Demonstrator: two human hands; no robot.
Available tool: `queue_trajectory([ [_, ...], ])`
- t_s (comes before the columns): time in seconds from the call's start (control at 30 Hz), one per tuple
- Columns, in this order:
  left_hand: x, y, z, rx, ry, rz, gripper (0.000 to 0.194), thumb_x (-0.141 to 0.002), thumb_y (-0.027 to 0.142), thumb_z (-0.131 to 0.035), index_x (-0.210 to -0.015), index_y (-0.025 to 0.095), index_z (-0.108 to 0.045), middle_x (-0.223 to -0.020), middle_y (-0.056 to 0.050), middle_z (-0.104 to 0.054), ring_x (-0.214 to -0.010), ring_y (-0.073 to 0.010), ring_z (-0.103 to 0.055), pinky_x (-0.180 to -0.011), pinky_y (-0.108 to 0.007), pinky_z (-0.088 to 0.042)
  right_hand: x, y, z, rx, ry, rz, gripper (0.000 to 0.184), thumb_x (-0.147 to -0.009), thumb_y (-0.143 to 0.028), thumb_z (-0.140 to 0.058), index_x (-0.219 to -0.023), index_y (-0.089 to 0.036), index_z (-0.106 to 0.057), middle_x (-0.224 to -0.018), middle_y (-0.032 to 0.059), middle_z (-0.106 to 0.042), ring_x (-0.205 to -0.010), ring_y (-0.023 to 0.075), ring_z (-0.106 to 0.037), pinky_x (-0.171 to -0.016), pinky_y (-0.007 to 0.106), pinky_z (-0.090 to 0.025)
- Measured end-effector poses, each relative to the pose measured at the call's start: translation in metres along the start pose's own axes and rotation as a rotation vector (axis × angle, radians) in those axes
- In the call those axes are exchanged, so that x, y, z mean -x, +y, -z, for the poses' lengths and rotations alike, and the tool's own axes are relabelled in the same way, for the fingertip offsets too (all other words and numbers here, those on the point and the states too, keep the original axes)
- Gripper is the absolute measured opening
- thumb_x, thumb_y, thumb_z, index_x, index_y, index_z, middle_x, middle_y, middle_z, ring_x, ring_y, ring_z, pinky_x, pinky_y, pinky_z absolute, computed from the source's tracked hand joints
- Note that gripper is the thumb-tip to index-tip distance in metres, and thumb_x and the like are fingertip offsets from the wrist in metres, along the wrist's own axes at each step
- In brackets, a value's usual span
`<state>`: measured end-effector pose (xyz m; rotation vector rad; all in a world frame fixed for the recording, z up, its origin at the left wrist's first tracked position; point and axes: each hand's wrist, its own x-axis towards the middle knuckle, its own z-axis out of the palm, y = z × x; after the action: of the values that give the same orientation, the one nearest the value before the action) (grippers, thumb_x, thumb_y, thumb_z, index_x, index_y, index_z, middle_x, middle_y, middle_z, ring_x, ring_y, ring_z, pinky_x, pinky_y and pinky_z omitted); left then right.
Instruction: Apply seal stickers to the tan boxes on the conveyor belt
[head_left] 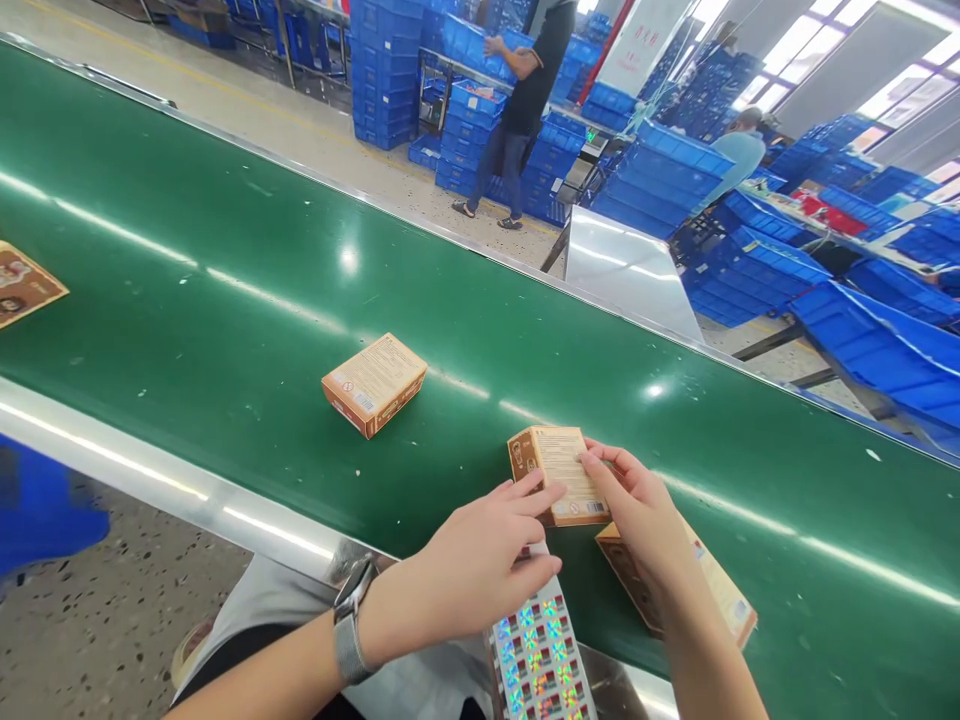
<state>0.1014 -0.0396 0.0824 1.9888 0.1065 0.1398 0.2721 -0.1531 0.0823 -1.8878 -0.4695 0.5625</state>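
Note:
A small brown and cream cardboard box [559, 475], with printed text and a barcode on its upward face, sits tilted on the green conveyor belt [247, 350]. My right hand [637, 505] grips its right edge between thumb and fingers. Across the box's front left lies my left hand [480, 560], its fingers stretched out and touching the printed face; a watch is on that wrist. Below my left hand is a sheet of shiny holographic stickers [540, 660], its upper end partly covered by the hand. A second such box [724, 590] lies partly hidden under my right forearm.
Another box [382, 380] rests on the belt left of my hands, and one more [26, 285] shows at the left edge. A metal rail [150, 475] borders the near side. Beyond the belt are a metal table [626, 265], stacked blue crates [384, 75] and a standing person [525, 100].

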Motion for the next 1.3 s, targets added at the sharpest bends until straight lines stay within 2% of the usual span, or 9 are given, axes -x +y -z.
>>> queue_trajectory([
  [0.3,-0.009,0.000,-0.013,0.029,-0.037,-0.042,0.031,-0.092,0.016,-0.063,-0.061,0.020,-0.059,-0.157,-0.010,-0.044,-0.151,-0.0274,-0.032,-0.123,-0.044,-0.032,0.004,-0.004,0.005,0.278,0.325,0.128,0.062,-0.069,-0.064,-0.069,-0.110,-0.018,-0.054,-0.123,0.0226,-0.065,-0.072,0.0267,-0.070,-0.058,0.038,-0.054],
  [0.4,-0.006,0.003,-0.009,0.105,0.047,0.002,0.030,-0.092,0.018,-0.059,-0.062,0.020,-0.054,-0.144,-0.011,-0.061,-0.140,-0.0279,-0.050,-0.112,-0.040,-0.044,0.012,-0.009,0.014,0.371,0.403,0.226,0.059,-0.073,-0.063,-0.065,-0.110,-0.017,-0.060,-0.116,0.0217,-0.068,-0.080,0.0306,-0.071,-0.058,0.038,-0.054],
  [0.47,0.000,0.006,-0.003,0.141,0.150,0.132,0.030,-0.093,0.025,-0.055,-0.064,0.020,-0.053,-0.105,-0.009,-0.078,-0.105,-0.0250,-0.071,-0.087,-0.033,-0.054,0.025,-0.010,0.018,0.410,0.310,0.321,0.048,-0.083,-0.061,-0.060,-0.104,-0.018,-0.065,-0.105,0.0171,-0.073,-0.085,0.0305,-0.072,-0.055,0.035,-0.054],
  [0.53,0.007,0.008,0.005,0.182,0.238,0.253,0.032,-0.094,0.034,-0.052,-0.065,0.020,-0.052,-0.066,0.000,-0.066,-0.065,-0.0163,-0.062,-0.061,-0.027,-0.046,0.042,-0.009,0.017,0.392,0.071,0.400,0.037,-0.091,-0.056,-0.060,-0.102,-0.021,-0.069,-0.097,0.0117,-0.075,-0.084,0.0269,-0.073,-0.058,0.032,-0.058],
  [0.6,0.015,0.009,0.012,0.245,0.286,0.301,0.034,-0.093,0.040,-0.050,-0.066,0.020,-0.051,-0.056,0.005,-0.051,-0.053,-0.0116,-0.046,-0.050,-0.024,-0.034,0.057,-0.006,0.011,0.351,-0.156,0.448,0.031,-0.092,-0.051,-0.066,-0.106,-0.024,-0.070,-0.092,0.0073,-0.076,-0.080,0.0233,-0.074,-0.066,0.031,-0.061],
  [0.67,0.021,0.009,0.018,0.316,0.293,0.324,0.031,-0.093,0.042,-0.050,-0.072,0.019,-0.054,-0.058,0.006,-0.049,-0.053,-0.0105,-0.041,-0.049,-0.023,-0.031,0.067,-0.003,0.003,0.333,-0.247,0.500,0.030,-0.092,-0.047,-0.070,-0.113,-0.026,-0.070,-0.089,0.0039,-0.075,-0.076,0.0203,-0.072,-0.069,0.029,-0.062],
  [0.83,0.029,0.007,0.024,0.401,0.168,0.362,0.023,-0.083,0.034,-0.069,-0.100,0.019,-0.068,-0.059,0.007,-0.056,-0.055,-0.0106,-0.045,-0.052,-0.022,-0.035,0.071,0.002,-0.009,0.307,-0.280,0.534,0.029,-0.098,-0.048,-0.063,-0.116,-0.026,-0.069,-0.078,0.0014,-0.068,-0.068,0.0170,-0.067,-0.062,0.023,-0.059],
  [1.0,0.031,0.005,0.026,0.400,0.158,0.307,0.024,-0.082,0.033,-0.068,-0.068,0.015,-0.072,-0.060,0.002,-0.059,-0.059,-0.0116,-0.048,-0.054,-0.023,-0.034,0.072,0.003,-0.008,0.294,-0.336,0.547,0.030,-0.100,-0.049,-0.061,-0.118,-0.027,-0.069,-0.077,0.0001,-0.069,-0.067,0.0159,-0.069,-0.069,0.023,-0.061],
  [1.3,0.032,0.002,0.019,0.333,0.267,0.323,0.029,-0.085,0.038,-0.062,-0.066,0.016,-0.065,-0.059,0.004,-0.054,-0.058,-0.0108,-0.043,-0.053,-0.023,-0.032,0.071,-0.007,-0.021,0.403,-0.185,0.874,0.010,-0.099,-0.022,-0.062,-0.101,-0.024,-0.071,-0.089,0.0026,-0.076,-0.071,0.0178,-0.074,-0.068,0.024,-0.063],
])
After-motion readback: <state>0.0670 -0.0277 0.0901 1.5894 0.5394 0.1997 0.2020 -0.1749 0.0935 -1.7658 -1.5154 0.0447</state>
